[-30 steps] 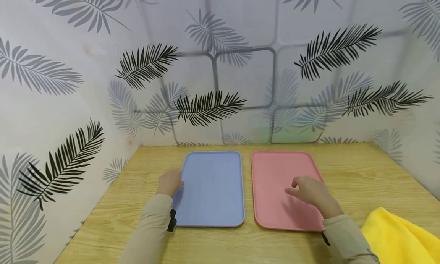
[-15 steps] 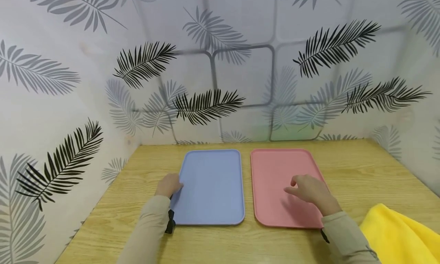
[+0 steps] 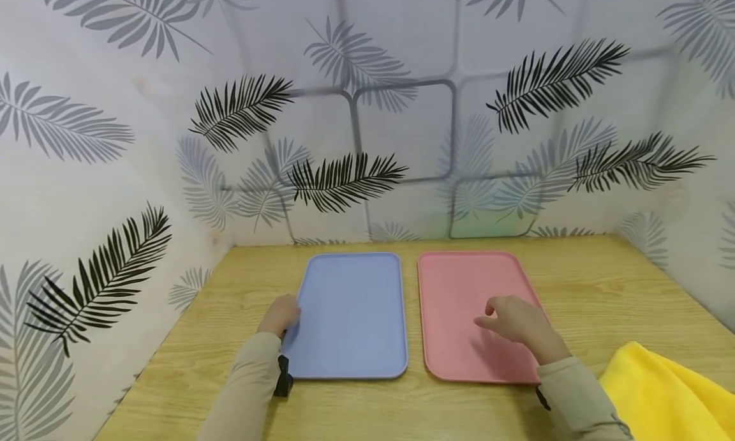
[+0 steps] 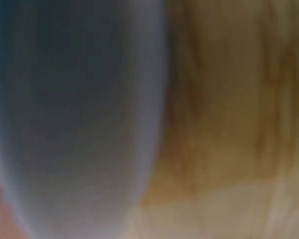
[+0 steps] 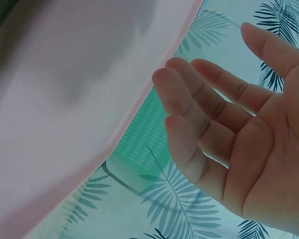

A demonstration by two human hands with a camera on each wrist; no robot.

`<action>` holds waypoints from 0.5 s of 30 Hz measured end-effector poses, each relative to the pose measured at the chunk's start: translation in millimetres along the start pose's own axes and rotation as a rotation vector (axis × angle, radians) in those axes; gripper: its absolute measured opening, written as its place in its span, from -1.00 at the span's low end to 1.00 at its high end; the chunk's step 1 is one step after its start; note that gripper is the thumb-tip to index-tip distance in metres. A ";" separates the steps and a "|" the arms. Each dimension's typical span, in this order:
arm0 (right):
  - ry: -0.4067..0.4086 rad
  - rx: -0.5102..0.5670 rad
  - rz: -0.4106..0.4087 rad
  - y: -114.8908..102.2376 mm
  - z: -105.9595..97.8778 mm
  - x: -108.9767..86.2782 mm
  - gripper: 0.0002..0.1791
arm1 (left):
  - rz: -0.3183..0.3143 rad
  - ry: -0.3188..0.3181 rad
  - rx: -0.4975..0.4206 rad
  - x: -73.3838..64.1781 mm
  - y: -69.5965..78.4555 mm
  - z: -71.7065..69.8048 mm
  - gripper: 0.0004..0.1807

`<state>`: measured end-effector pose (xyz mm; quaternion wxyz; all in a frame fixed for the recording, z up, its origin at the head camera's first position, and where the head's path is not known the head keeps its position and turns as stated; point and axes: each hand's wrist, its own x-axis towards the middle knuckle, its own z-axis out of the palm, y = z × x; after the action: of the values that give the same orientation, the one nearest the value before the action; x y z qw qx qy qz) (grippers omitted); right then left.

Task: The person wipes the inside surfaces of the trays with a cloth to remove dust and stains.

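Note:
At the left rim of a flat blue tray [image 3: 350, 313] is my left hand [image 3: 279, 314], knuckles up and fingers curled, the thumb side over the rim; it grips that edge. The fingers' undersides are hidden in the head view. The left wrist view is blurred: a grey-blue surface [image 4: 79, 99] fills its left half, with a bit of skin [image 4: 2, 214] in the lower corner. Over the pink tray [image 3: 459, 294] hovers my right hand [image 3: 517, 323], empty, thumb apart from loosely bent fingers. In the right wrist view its palm [image 5: 269, 159] shows beside the pink tray's rim [image 5: 114, 137].
Both trays lie side by side on a wood-grain table [image 3: 367, 409], a narrow gap between them. A yellow cloth [image 3: 660, 390] is bunched at the front right. Leaf-patterned curtains [image 3: 402, 134] close off the back and sides.
My left hand has shifted slightly left and toward me along the blue tray's edge. The right hand keeps its place over the pink tray.

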<state>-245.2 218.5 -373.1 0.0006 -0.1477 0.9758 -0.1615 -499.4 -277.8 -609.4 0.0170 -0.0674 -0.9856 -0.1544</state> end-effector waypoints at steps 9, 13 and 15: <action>-0.007 0.000 0.014 -5.0 0.5 1.0 -0.68 | -0.018 0.037 -0.042 -18.3 24.3 -22.5 -0.60; -0.009 -0.006 0.012 -5.7 0.8 0.6 -0.68 | 0.037 0.103 -0.020 41.3 -37.6 45.1 -0.59; -0.012 -0.005 0.014 -5.9 1.5 0.4 -0.69 | 0.049 0.094 -0.055 72.7 -69.0 79.3 -0.59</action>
<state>-243.8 212.5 -372.7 0.0071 -0.1421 0.9771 -0.1581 -581.9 -309.3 -701.7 0.0652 -0.0847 -0.9771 -0.1837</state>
